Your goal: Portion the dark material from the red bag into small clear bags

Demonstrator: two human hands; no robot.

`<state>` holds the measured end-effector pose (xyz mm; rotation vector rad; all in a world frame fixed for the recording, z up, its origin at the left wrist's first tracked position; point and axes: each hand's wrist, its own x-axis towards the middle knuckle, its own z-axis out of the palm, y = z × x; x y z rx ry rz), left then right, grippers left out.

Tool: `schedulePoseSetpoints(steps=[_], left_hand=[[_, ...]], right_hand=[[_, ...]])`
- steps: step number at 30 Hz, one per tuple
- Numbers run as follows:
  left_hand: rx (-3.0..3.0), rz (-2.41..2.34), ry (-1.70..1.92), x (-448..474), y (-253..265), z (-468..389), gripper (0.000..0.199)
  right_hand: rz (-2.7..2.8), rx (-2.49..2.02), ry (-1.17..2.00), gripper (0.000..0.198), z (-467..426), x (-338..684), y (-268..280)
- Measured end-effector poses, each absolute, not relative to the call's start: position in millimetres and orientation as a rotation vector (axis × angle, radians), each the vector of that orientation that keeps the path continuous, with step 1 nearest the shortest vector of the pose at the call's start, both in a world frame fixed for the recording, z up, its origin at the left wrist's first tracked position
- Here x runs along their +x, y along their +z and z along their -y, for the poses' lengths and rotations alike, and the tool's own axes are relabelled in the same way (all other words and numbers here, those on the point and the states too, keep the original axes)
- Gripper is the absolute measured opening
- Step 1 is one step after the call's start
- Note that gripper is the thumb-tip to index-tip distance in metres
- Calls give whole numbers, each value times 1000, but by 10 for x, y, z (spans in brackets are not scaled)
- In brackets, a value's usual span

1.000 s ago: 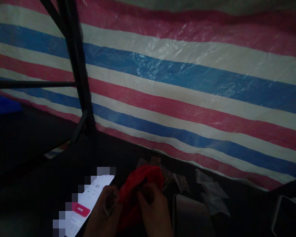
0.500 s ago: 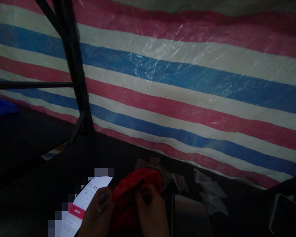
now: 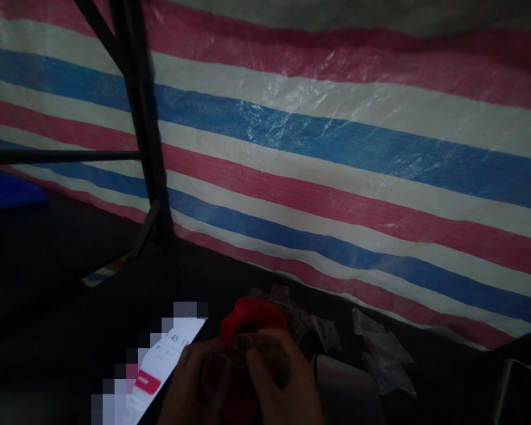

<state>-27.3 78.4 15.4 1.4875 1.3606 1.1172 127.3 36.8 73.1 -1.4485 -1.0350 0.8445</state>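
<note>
A red plastic bag (image 3: 248,313) lies open at the lower middle, its top edge rising behind my hands. My left hand (image 3: 194,378) is closed at the bag's left side, around a small clear item (image 3: 213,373) with a rounded outline; its kind is too dark to make out. At the bag's mouth, my right hand (image 3: 278,369) pinches a small round, ring-like piece (image 3: 242,342) between thumb and fingers. The two hands are close together. Shadow hides much of the bag's lower part.
Left of my hands lies a lit phone (image 3: 166,360). Small filled bags (image 3: 325,332) and clear flat bags (image 3: 383,348) lie behind and to the right. A dark grey box-like object (image 3: 347,383) stands beside my right hand. Striped sheeting (image 3: 336,177) hangs behind a black post (image 3: 148,136).
My right hand has come up out of the red bag with a small round piece. My left hand has moved right, closer to it. The view has shifted slightly.
</note>
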Motion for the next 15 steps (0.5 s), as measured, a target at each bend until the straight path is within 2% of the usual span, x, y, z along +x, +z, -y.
schedulePoseSetpoints(steps=[1, 5, 9, 12, 15], left_hand=[[1469, -1348, 1126, -273, 150, -787, 39], [1410, -1296, 1152, -309, 94, -804, 39], [1377, -1315, 1151, -282, 19, -804, 44], [1339, -1364, 1211, -216, 72, -757, 43], [1344, -1409, 1132, -195, 208, -707, 45]], right_hand=[[1081, -1469, 761, 15, -354, 1224, 749], [1358, -1457, 485, 47, -338, 1109, 722], [1475, -1464, 393, 63, -351, 1040, 640], [1410, -1506, 322, 62, -356, 1051, 612], [1374, -1575, 253, 45, -375, 1207, 581]])
